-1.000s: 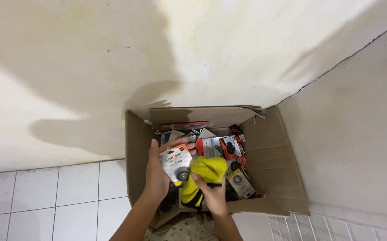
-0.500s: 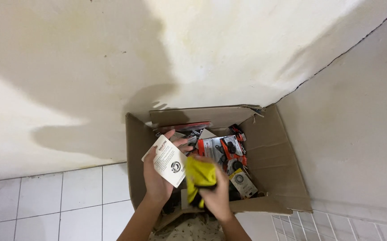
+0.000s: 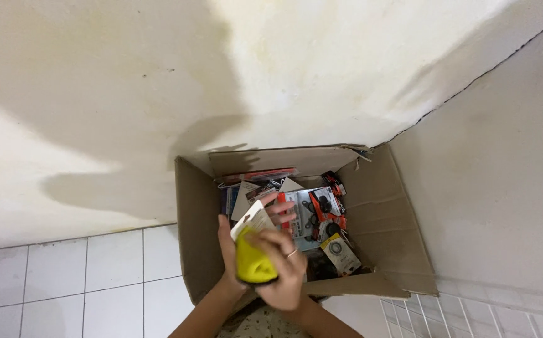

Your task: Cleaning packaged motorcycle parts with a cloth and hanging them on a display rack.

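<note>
Lower centre of frame: left hand grasps white carded pack, right hand clenched round yellow item, over open cardboard box — sorting step; next needs a clear spot.

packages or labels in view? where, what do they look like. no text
Carton: brown, open-topped, on the tiled floor in the wall corner.
White card pack: flat, held in the left hand above the carton.
Yellow item: rounded, gripped by the right hand against the card.
Blister packs: red, black and white, piled loose inside the carton.
Round-window pack: white card, near the carton's right side.
</note>
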